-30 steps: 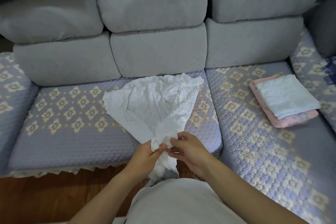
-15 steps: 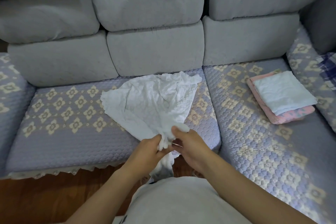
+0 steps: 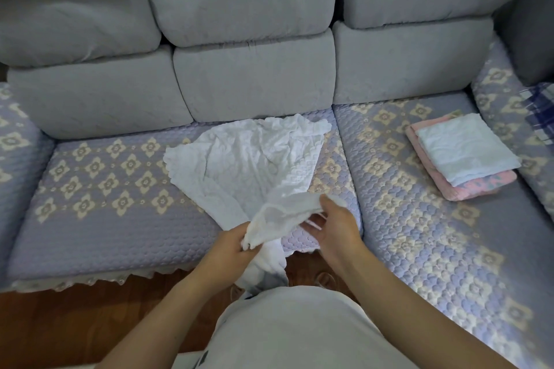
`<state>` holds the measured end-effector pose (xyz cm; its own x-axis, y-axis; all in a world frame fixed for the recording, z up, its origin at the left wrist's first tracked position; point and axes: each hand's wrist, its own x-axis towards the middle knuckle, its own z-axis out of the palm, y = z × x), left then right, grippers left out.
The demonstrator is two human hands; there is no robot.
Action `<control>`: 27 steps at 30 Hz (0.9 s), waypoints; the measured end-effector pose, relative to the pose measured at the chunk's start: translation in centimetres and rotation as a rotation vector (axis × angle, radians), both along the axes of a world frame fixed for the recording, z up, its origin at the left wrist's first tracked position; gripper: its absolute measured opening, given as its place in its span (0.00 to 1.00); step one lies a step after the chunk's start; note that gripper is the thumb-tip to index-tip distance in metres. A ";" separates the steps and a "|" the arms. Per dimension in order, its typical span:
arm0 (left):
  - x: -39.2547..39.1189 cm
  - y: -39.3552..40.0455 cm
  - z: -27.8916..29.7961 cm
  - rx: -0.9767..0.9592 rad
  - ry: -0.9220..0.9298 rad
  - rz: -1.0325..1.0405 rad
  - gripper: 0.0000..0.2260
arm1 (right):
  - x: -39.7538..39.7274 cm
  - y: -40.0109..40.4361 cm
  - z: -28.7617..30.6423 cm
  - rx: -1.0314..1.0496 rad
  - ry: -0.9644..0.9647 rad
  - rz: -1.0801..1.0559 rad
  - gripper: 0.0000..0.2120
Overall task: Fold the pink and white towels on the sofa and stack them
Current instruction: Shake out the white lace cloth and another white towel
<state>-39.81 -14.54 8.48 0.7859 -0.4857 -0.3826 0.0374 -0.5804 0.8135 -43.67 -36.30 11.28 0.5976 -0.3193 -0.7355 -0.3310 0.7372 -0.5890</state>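
A crumpled white towel (image 3: pixel 248 159) lies spread on the middle sofa seat, its near end bunched and hanging over the front edge. My left hand (image 3: pixel 230 244) grips the bunched near end. My right hand (image 3: pixel 334 225) pinches the towel's edge a little to the right, and a short stretch of cloth runs between the two hands. On the right seat sits a stack: a folded white towel (image 3: pixel 467 150) on top of a folded pink towel (image 3: pixel 479 187).
The sofa (image 3: pixel 99 189) has a purple quilted cover with cream flowers and grey back cushions (image 3: pixel 251 78). A blue plaid cloth (image 3: pixel 539 105) lies at the far right. Wooden floor (image 3: pixel 60 317) shows below the seat's front edge.
My right hand has slid to the right along the towel's edge, away from my left hand, drawing out a strip of cloth between them. The left hand keeps its grip.
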 end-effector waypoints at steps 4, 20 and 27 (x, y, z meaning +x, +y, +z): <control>0.4 1.9 -1.7 0.165 -0.106 -0.026 0.13 | -0.2 -3.6 -0.4 -0.082 0.099 -0.255 0.09; 24.2 8.0 22.5 -0.698 -0.140 0.838 0.10 | 16.3 -10.2 25.9 -0.447 -0.445 0.039 0.27; 25.1 8.0 33.9 -1.251 -0.323 0.935 0.09 | 18.8 -13.6 32.3 0.057 -1.013 -0.143 0.13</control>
<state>-14.68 -6.52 42.35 0.9396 0.3261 0.1034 -0.2793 0.5567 0.7823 -24.86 -49.93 43.61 0.9056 -0.4170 0.0773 0.3961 0.7663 -0.5059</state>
